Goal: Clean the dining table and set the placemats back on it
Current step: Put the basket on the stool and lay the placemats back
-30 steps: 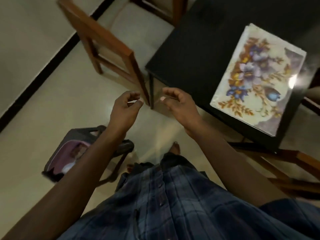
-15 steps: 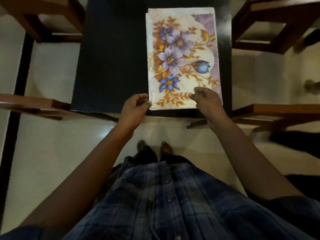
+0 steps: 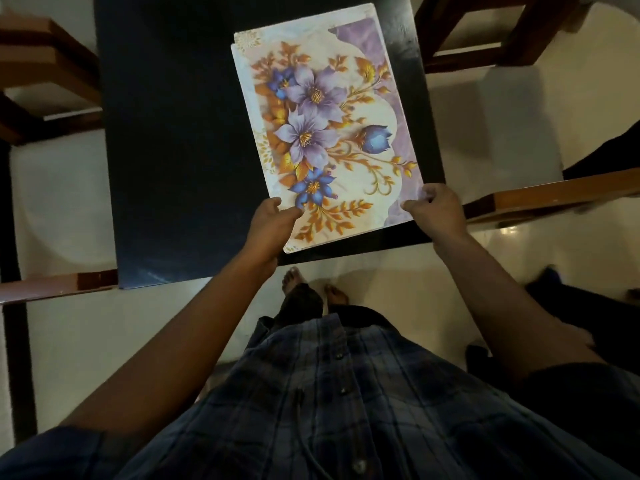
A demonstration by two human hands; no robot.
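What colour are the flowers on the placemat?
Purple and blue, with golden-orange leaves, on the cream rectangular placemat; the head view shows it best.

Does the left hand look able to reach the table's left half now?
Likely yes: the left hand grips the placemat by its near corner, right beside that part of the table, nothing between; it must let go first.

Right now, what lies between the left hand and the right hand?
In the head view, only the near end of the floral placemat lies between the left hand and the right hand; both pinch it.
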